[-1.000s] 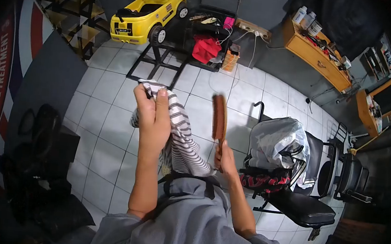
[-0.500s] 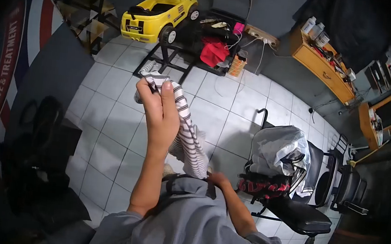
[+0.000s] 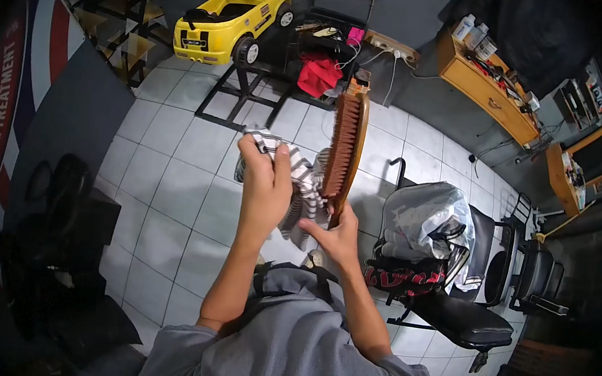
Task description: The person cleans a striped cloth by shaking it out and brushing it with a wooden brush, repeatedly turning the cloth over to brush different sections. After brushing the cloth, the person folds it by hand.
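Observation:
My left hand (image 3: pixel 266 181) is closed on a white cloth with dark stripes (image 3: pixel 294 164), which hangs bunched between my two hands. A long wooden brush (image 3: pixel 346 149) with reddish-brown bristles stands upright in my right hand (image 3: pixel 337 238), its bristles facing left against the cloth. The fingers of my right hand wrap round the lower end of the brush handle, with the thumb stretched toward the cloth. Part of the cloth is hidden behind my left hand.
A yellow toy car (image 3: pixel 231 24) stands beyond a black metal frame (image 3: pixel 241 97). Right of them is a red cloth (image 3: pixel 318 75). A black chair (image 3: pixel 462 322) with a plastic bag (image 3: pixel 431 217) stands at right, below a wooden drawer shelf (image 3: pixel 491 97).
My right hand has come up from beside my waist with the brush in it. My left hand has moved slightly right and down, and the striped cloth is now bunched instead of hanging long.

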A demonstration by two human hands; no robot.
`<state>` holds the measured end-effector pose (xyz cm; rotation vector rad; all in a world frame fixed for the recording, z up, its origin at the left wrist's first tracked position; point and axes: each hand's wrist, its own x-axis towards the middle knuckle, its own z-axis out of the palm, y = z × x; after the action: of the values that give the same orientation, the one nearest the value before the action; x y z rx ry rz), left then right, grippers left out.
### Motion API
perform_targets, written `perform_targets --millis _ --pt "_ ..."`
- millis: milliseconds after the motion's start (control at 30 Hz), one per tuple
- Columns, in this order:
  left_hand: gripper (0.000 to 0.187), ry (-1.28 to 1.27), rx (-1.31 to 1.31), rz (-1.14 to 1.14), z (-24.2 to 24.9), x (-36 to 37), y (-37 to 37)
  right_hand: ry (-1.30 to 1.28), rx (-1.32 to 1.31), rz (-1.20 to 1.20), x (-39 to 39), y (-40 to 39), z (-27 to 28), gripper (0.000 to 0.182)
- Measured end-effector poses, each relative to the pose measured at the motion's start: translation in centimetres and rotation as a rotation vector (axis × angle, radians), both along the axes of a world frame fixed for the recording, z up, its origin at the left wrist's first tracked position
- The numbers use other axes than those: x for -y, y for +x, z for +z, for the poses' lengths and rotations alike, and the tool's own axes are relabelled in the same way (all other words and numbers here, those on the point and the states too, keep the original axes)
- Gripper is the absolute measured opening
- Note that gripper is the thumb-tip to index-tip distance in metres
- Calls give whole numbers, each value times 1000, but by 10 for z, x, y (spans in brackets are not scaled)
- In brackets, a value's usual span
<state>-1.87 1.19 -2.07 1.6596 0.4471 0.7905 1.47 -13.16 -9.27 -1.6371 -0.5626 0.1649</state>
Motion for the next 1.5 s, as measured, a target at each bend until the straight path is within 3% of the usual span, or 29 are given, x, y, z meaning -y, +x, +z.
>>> perform_targets --millis 33,100,133,233,333,400,500,533,667,767,800,900,933,1033,1100,1200,1300,1333,1433,1500 --pt "28 12 -12 -9 -4 0 0 39 52 -25 -8 -3 9 52" --pt "31 32 -39 -26 -11 0 -1 -119 116 -69 -8 2 -4 36" --pt "32 311 118 96 -21 -6 6 -121 123 -40 -5 7 -8 32" --pt "45 31 -131 111 -4 -16 -6 -238 40 -18 4 15 -4 19" --pt "27 31 -209 -32 -39 -35 -7 -70 -2 -70 7 20 -10 11" --pt "18 -11 -266 -65 -42 -31 -9 -92 -50 -68 10 24 -5 9" --pt "20 57 -308 -116 -48 -35 -8 -91 -43 -81 11 28 -5 8" --pt "26 211 -347 -152 -39 -35 -9 -96 -21 -85 12 31 -7 8" --pt "25 298 -490 -440 -36 -42 -16 -48 -8 -107 27 48 -6 8" --pt "18 553 -603 -266 -71 -35 -17 -258 131 -163 35 52 19 11" --pt "14 478 -600 -268 -70 -29 -18 -298 165 -173 38 54 18 12" --pt "16 528 -232 -354 -82 -27 -16 -412 225 -228 44 64 11 16" --pt "12 257 -103 -490 -81 -22 -12 -446 217 -267 46 70 7 17" --pt "18 87 -413 -653 -53 7 -8 -493 267 -435 49 88 -22 19" --pt "25 80 -415 -596 -50 27 2 -465 675 -576 50 102 -37 22" --pt "26 112 -452 -573 -50 36 15 -497 334 -597 62 96 -34 26" --pt "26 18 -433 -522 -52 41 25 -120 -128 -532 67 86 -24 38" --pt "26 -20 -447 -531 -51 42 28 253 -484 -411 61 65 9 50" --pt "26 -142 -436 -554 -41 48 35 533 -413 -152 55 27 3 46" --pt "25 -234 -354 -569 -37 54 41 308 -299 -331 31 -2 -7 42"
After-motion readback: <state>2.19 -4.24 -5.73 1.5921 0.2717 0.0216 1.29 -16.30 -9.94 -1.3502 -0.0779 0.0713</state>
